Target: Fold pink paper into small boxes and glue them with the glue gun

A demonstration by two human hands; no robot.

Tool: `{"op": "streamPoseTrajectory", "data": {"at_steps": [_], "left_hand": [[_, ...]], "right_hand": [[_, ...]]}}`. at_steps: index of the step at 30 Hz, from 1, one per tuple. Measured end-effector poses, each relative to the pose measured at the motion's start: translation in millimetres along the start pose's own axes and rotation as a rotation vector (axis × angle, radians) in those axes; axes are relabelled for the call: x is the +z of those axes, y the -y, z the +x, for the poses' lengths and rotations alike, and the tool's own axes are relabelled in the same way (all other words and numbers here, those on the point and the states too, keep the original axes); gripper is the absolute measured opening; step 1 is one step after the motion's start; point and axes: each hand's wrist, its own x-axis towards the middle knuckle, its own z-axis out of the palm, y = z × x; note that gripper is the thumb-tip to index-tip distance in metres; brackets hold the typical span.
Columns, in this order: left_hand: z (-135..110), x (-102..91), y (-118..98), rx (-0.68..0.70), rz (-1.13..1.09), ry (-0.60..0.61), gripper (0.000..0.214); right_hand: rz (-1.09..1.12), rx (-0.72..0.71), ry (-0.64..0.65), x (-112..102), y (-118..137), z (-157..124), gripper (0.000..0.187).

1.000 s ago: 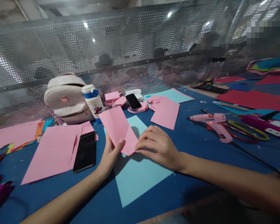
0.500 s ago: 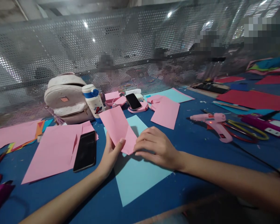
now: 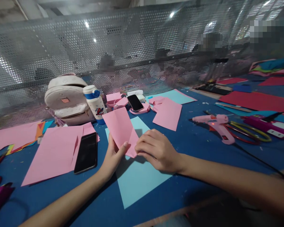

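Observation:
A folded piece of pink paper [image 3: 120, 127] is held up between my hands, tilted, above a light blue sheet [image 3: 142, 179] on the blue table. My left hand [image 3: 115, 153] grips its lower left side, thumb on the front and the other fingers behind. At its lower right edge, my right hand [image 3: 156, 149] pinches the paper with fingers curled together. A crease runs down the right part of the paper. Left of my left hand lies a black phone [image 3: 86, 153], partly over a large pink sheet [image 3: 53, 151].
Behind stand a white backpack [image 3: 67, 101] and a water bottle [image 3: 93, 102], before a perforated metal screen [image 3: 132, 34]. A second phone [image 3: 135, 103] rests near pink pieces. To the right lie a pink glue gun [image 3: 215, 123], its cord, scissors [image 3: 248, 132] and a purple power strip [image 3: 267, 126].
The pink paper has shifted slightly right and turned a little more upright. My right fingers have closed tighter on its lower right edge.

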Motion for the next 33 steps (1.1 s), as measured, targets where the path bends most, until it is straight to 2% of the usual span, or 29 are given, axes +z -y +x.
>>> {"op": "streamPoseTrajectory", "data": {"at_steps": [6, 19, 25, 29, 33], "left_hand": [[-0.4, -0.4, -0.6, -0.008, 0.014, -0.014, 0.046], [-0.5, -1.3, -2.0, -0.010, -0.023, 0.012, 0.054], [-1.6, -0.5, -5.1, -0.010, -0.018, 0.011, 0.051], [0.1, -2.2, 0.3, -0.011, -0.019, -0.001, 0.051], [1.2, -3.9, 6.2, -0.013, -0.039, -0.010, 0.050]], "right_hand": [[0.047, 0.008, -0.007, 0.5, -1.7, -0.3, 0.010], [0.136, -0.001, -0.037, -1.1, -4.3, -1.8, 0.009], [0.162, 0.001, -0.072, -0.3, -3.1, -2.1, 0.013], [0.194, -0.025, -0.113, -1.2, -0.9, -2.5, 0.018], [0.193, -0.010, -0.179, -4.2, -2.3, -3.0, 0.012]]}}
